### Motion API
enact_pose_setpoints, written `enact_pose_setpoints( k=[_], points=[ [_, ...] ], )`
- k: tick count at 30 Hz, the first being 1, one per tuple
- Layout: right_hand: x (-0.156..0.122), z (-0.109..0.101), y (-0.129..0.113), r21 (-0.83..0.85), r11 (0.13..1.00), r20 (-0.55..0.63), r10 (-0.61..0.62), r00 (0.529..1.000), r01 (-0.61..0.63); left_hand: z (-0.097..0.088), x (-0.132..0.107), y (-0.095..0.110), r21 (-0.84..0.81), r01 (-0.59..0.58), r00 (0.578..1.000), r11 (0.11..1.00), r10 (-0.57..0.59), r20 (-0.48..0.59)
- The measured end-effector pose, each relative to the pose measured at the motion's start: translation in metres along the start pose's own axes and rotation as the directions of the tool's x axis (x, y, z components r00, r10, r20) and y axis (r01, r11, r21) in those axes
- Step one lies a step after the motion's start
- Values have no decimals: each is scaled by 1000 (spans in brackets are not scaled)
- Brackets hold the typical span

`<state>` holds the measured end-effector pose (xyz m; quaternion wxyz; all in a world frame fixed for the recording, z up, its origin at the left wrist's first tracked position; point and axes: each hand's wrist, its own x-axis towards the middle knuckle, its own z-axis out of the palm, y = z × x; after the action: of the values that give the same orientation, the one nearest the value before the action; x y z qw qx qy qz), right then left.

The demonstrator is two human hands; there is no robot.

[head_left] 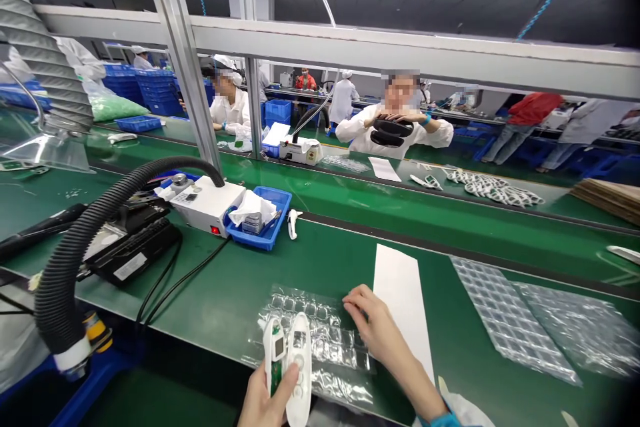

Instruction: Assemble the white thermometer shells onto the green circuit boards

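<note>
At the bottom centre of the frame, we find the left hand (265,400) with its fingers wrapped around two pieces side by side: a white casing (275,357) showing a green circuit board (275,377) and a small screen (279,346), and a white shell (300,353) with the thumb pressed on its face. Both appear in front of a clear moulded sheet (333,347) lying on the green surface (330,257). To the right of centre, the right hand (377,323) has its fingers bent, tips close together, near that sheet's right edge; we cannot tell whether they grip anything. A strip of white paper (400,287) runs behind the right forearm. At centre left, we record a blue tray (250,239) beside a white box (200,207) with a red switch (215,230). Near the top centre, a co-worker (363,130) in white holds up a dark object (389,138) with both hands.
</note>
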<state>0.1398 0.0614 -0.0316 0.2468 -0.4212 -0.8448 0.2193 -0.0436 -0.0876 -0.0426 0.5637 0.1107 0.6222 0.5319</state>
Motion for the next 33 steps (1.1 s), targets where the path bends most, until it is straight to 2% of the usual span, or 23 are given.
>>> enact_pose_setpoints(
  k=[2, 4, 9, 14, 18, 20, 23, 26, 29, 33],
  points=[
    [3, 8, -13, 33, 998, 49, 54, 997, -56, 0, -2, 4, -10, 4, 1000, 1000, -3, 21],
    [8, 19, -20, -15, 995, 70, 98, 993, -97, -1, -2, 7, 0, -33, 999, 999, 33, 22],
    [15, 34, -20, -95, 984, 49, 153, 987, -148, -7, 0, 7, 46, -150, 988, 988, 151, -33],
    [10, 30, -28, -147, 981, 42, 133, 990, -125, -10, 1, 4, 30, -193, 981, 981, 194, -27],
    [6, 29, -40, -309, 949, 14, 71, 997, -64, -9, 0, 3, 23, -225, 974, 974, 225, 12],
    [5, 28, -41, -339, 939, -6, 50, 999, -49, -9, -1, 4, 30, -235, 972, 971, 235, 16],
    [6, 23, -42, -250, 966, -26, 54, 998, -59, -9, -1, 3, 44, -260, 966, 965, 259, 16],
    [7, 15, -50, -10, 998, -15, 67, 998, -68, -10, -3, 4, 84, -230, 973, 969, 227, 42],
    [4, 10, -68, 230, 972, 38, 30, 999, -38, -9, -6, 6, 115, -187, 982, 976, 180, 64],
    [-4, 12, -88, 337, 941, 136, -15, 991, -32, -4, -8, 8, 99, -224, 975, 969, 223, 27]
  ],
)
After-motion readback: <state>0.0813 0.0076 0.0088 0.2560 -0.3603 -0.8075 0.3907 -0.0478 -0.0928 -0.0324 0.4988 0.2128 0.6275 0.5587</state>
